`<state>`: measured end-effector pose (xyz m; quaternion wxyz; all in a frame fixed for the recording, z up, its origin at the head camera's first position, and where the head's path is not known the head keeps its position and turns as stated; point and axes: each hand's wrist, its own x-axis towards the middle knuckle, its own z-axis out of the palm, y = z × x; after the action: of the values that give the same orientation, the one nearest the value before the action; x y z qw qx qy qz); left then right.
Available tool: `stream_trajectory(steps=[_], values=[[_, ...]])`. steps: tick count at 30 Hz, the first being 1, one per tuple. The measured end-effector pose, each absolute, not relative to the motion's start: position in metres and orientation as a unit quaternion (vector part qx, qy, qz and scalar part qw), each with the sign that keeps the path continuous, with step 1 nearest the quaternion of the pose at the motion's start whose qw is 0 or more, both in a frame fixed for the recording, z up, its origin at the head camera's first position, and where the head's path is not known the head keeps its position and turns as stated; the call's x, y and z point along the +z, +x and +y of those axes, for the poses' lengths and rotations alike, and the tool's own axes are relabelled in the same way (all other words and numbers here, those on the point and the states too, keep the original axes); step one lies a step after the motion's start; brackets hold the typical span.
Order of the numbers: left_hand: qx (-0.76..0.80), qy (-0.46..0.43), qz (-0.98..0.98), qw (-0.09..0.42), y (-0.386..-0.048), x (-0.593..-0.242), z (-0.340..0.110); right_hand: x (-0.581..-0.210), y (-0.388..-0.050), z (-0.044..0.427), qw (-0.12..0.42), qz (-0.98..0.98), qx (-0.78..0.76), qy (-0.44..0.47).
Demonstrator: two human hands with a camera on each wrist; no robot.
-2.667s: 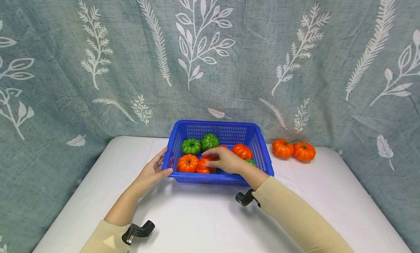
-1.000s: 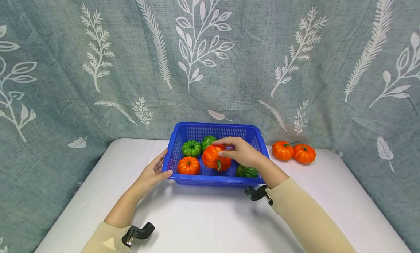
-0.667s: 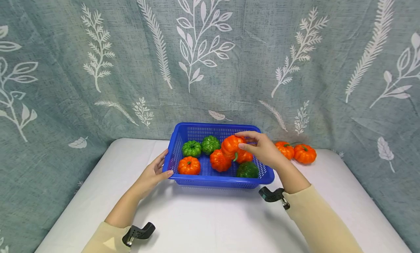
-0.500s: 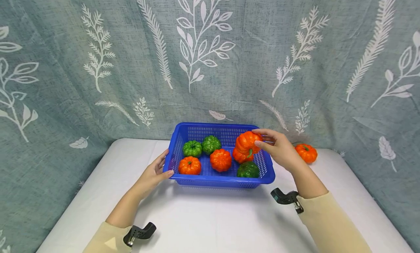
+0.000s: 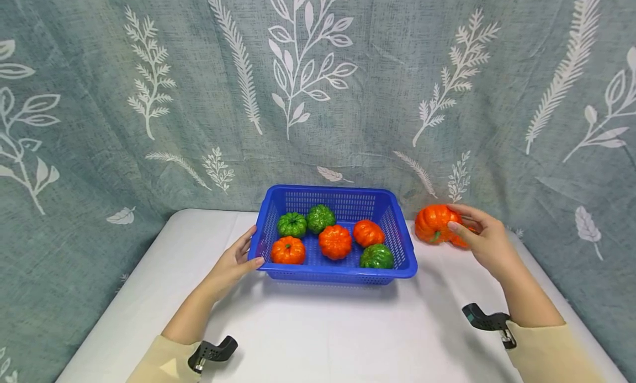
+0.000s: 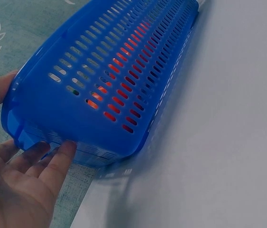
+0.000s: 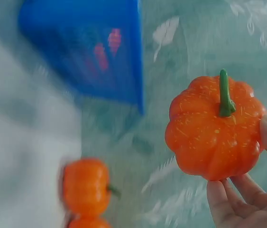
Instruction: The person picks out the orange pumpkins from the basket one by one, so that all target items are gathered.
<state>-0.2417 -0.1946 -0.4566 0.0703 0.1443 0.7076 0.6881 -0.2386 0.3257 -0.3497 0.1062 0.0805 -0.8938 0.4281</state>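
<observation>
My left hand [image 5: 229, 264] grips the left rim of a blue perforated basket [image 5: 338, 272], thumb on the rim and fingertips against its side [image 6: 67, 114]. To the right of the basket, my right hand [image 5: 489, 242] holds an orange toy pumpkin [image 7: 214, 128] between thumb and fingers, its green stem showing. This held pumpkin [image 5: 432, 224] is off the table and mostly hides two more orange pumpkins in the head view; in the right wrist view those pumpkins [image 7: 86, 187] sit side by side below it. Inside the basket lie orange pumpkins [image 5: 335, 242] and green pumpkins [image 5: 292, 225].
A white-covered table [image 5: 308, 328] bears the basket and the loose pumpkins. Behind it hangs a grey-green curtain [image 5: 318, 145] with white leaf prints, close to the table's back edge. A black wrist camera [image 5: 487, 319] is strapped to each wrist.
My right hand has lifted an orange pumpkin out of the basket and carried it rightward past the rim, over the two pumpkins on the table. My left hand has stayed on the basket.
</observation>
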Motion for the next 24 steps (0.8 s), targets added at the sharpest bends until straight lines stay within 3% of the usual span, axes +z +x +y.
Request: stream_trajectory(steps=[7, 15, 24], values=[[0.69, 0.147, 0.706, 0.071, -0.242, -0.458, -0.194, -0.373, -0.234, 0.372, 0.106, -0.913, 0.395, -0.008], [0.687, 0.148, 0.709, 0.064, -0.242, -0.46, -0.197, -0.401, -0.236, 0.401, 0.1, -0.916, 0.388, -0.036], [0.693, 0.153, 0.701, 0.067, -0.243, -0.459, -0.194, -0.423, -0.241, 0.427, 0.034, -0.927, 0.371, -0.05]])
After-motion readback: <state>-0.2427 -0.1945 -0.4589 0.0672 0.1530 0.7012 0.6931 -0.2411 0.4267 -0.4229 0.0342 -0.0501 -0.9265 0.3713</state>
